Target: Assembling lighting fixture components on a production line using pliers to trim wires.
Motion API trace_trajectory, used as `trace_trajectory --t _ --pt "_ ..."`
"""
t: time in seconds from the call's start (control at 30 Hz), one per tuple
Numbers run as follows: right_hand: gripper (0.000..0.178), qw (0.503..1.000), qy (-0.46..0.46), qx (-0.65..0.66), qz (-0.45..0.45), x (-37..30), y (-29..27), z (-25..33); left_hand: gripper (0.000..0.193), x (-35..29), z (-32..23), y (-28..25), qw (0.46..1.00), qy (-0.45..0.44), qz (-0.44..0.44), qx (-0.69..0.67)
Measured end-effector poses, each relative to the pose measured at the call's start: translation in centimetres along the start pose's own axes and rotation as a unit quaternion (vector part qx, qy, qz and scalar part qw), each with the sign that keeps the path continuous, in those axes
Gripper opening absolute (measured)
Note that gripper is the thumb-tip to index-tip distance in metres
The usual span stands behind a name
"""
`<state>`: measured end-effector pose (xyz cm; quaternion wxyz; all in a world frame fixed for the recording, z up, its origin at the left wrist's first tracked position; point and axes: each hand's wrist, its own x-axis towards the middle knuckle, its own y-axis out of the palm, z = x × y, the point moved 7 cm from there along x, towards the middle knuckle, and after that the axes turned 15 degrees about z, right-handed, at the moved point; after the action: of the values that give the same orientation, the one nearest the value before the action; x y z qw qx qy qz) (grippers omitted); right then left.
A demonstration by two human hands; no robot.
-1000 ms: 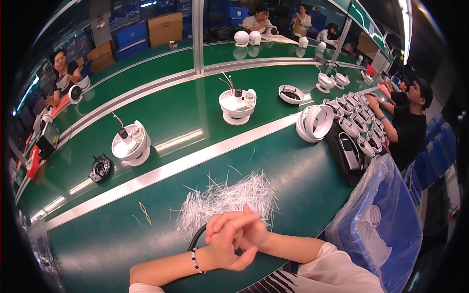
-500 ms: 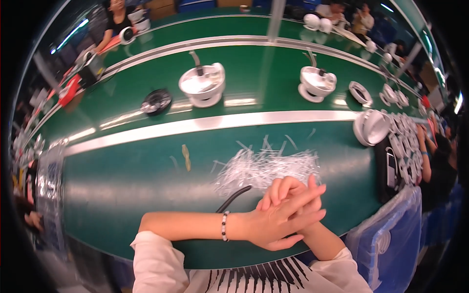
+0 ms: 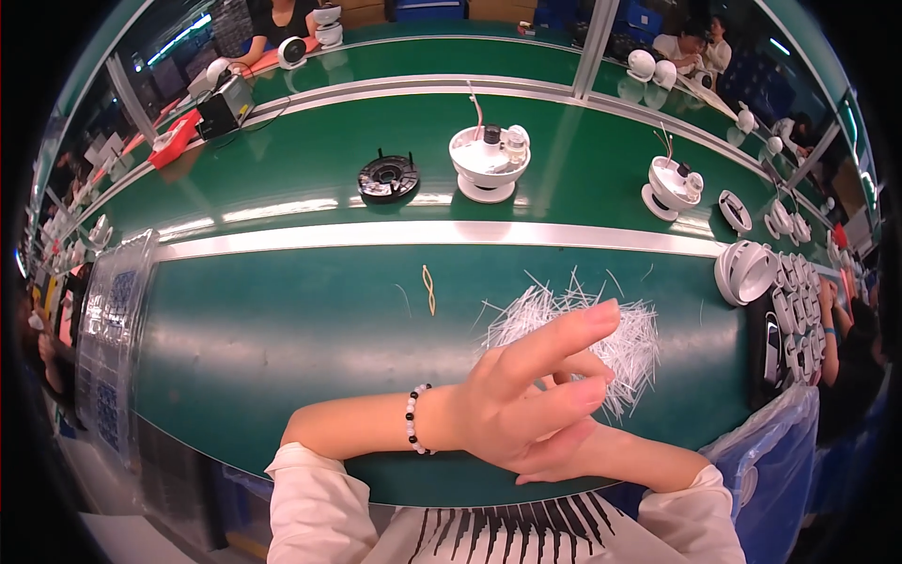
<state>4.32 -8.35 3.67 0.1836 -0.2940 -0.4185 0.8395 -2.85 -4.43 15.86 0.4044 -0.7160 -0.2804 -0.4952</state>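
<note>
My left hand (image 3: 521,399), with a beaded bracelet (image 3: 411,418) at its wrist, crosses in front of my right hand. Its fingers are stretched out and apart, and nothing shows in them. Only the wrist side of my right hand (image 3: 592,451) shows clearly; its fingers are mostly hidden behind the left. The two hands touch near the table's front edge. Just beyond them a loose pile of thin white strips (image 3: 631,343) lies on the green table (image 3: 282,348). Farther left rests a yellow twisted band (image 3: 428,289).
Across a pale metal rail (image 3: 423,233) stand two white bowl-shaped housings (image 3: 489,179) (image 3: 672,188) and a black round part (image 3: 388,179). White rings (image 3: 752,273) and several white parts crowd the right. A plastic-lined blue bin (image 3: 775,470) stands front right, clear plastic trays (image 3: 113,338) left. People sit beyond.
The view has shifted, so the table things sit farther right. My left hand has turned over the right, whose fingers are now mostly covered. The black cable-like piece no longer shows.
</note>
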Motion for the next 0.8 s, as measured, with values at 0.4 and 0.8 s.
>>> trace_trajectory --t 0.4,0.8 --pt "0.085 0.993 0.030 -0.072 0.087 2.4 -1.9 -0.3 0.058 0.0 -0.2 -2.7 0.999 0.010 -0.033 0.000" --pt "0.060 0.965 -0.024 -0.261 -0.011 2.8 -2.1 0.8 0.065 -0.7 1.4 -4.5 0.999 -0.032 -0.016 0.002"
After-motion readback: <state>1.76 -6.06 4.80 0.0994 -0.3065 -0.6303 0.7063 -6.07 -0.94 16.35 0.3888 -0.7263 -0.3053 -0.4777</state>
